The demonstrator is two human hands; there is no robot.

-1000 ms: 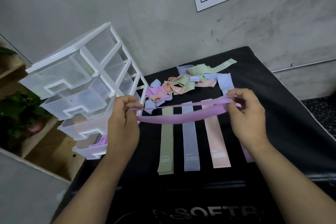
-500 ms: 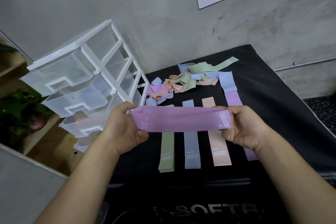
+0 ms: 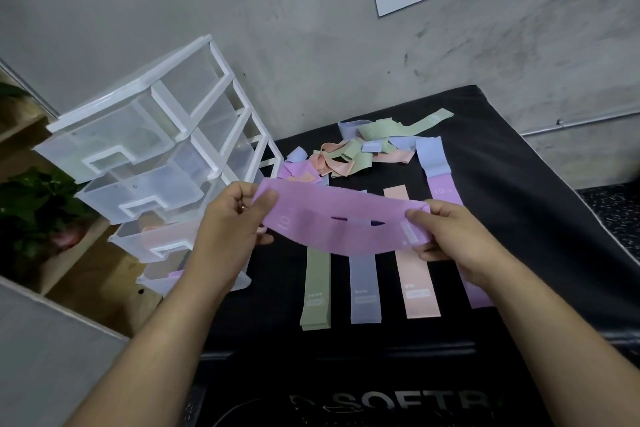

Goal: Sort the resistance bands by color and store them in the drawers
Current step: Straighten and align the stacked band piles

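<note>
A clear drawer unit with four drawers stands at the left. The left hand and right hand each pinch one end of one purple resistance band. It hangs above four flat ones on the black mat: green band, blue band, peach band, flat purple band.

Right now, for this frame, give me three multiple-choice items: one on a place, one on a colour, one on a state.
1. On which side of the flat green rubber band does the white-framed clear plastic drawer unit stand? A left; B right; C nearer the camera.
2. What colour is the wide elastic band held up? A green; B peach; C purple.
3. How is that band held? A crumpled in one fist; B spread between the left hand and the right hand; C lying loose, untouched.

Key: 1 A, the unit sits at the view's left, the green band to its right. 2 C, it is plainly purple. 3 B, each hand pinches one end.
</note>
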